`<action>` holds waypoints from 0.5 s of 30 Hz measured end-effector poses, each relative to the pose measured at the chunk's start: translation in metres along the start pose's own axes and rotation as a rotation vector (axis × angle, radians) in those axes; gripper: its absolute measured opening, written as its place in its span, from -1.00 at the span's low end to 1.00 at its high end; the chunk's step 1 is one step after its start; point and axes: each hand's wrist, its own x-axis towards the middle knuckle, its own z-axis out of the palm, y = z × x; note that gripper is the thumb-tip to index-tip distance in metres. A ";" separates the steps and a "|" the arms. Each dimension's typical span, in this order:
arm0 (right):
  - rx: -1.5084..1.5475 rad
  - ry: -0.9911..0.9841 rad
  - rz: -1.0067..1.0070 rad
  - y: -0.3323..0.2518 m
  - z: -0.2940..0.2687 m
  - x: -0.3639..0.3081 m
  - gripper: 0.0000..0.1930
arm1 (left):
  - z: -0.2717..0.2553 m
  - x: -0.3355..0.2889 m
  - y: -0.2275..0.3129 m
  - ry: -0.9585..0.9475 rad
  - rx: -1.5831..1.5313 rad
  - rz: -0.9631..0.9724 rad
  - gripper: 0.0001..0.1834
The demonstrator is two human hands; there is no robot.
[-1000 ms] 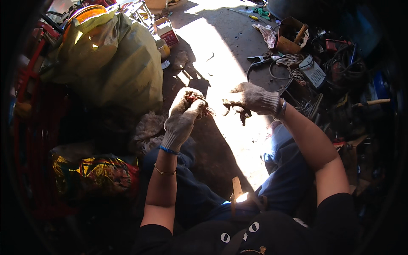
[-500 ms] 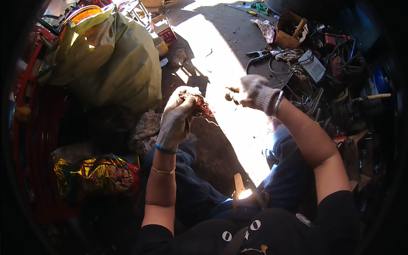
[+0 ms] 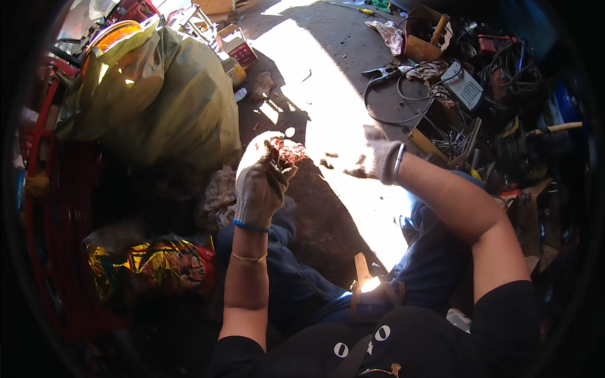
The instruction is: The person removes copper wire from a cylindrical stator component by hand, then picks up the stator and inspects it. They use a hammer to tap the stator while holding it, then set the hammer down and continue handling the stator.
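My left hand [image 3: 263,179], in a grey knit glove, is closed around a reddish-brown clump of copper-coloured wire [image 3: 285,151] held up over my lap. My right hand [image 3: 364,157], also gloved, is a short way to the right in bright sunlight, fingers pinched together. Glare hides what, if anything, it pinches. I sit on a concrete floor [image 3: 328,69] with blue trousers [image 3: 296,277] showing below.
A big yellow-green sack [image 3: 157,101] stands at the left, with a shiny multicoloured bag [image 3: 151,268] below it. Tools, cables and a pair of cutters [image 3: 384,72] lie at the upper right, next to a cardboard box [image 3: 422,38]. Red metal bars [image 3: 53,208] line the left edge.
My right hand has pulled away from the left hand, to the right and slightly up. The left hand has risen a little with the wire clump in it.
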 end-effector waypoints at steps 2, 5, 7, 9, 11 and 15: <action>1.176 -0.197 0.084 0.029 0.007 0.002 -0.67 | 0.001 -0.003 0.005 -0.086 0.231 0.021 -0.83; 1.575 -0.068 0.315 0.042 -0.012 0.002 -0.74 | 0.003 -0.005 0.006 -0.136 0.790 0.271 -0.88; 1.654 -0.106 0.271 0.030 -0.027 -0.001 -0.73 | 0.006 -0.001 -0.005 -0.136 0.790 0.489 -0.87; 1.920 -0.088 0.189 0.014 -0.036 -0.003 -0.66 | 0.004 0.000 -0.014 -0.073 0.819 0.621 -0.87; 2.259 -0.111 0.128 0.000 -0.038 -0.001 -0.68 | -0.002 0.002 -0.017 0.015 0.550 0.409 -0.80; 2.332 -0.006 0.022 -0.006 -0.024 0.009 -0.76 | -0.012 0.006 -0.019 0.009 0.098 0.045 -0.76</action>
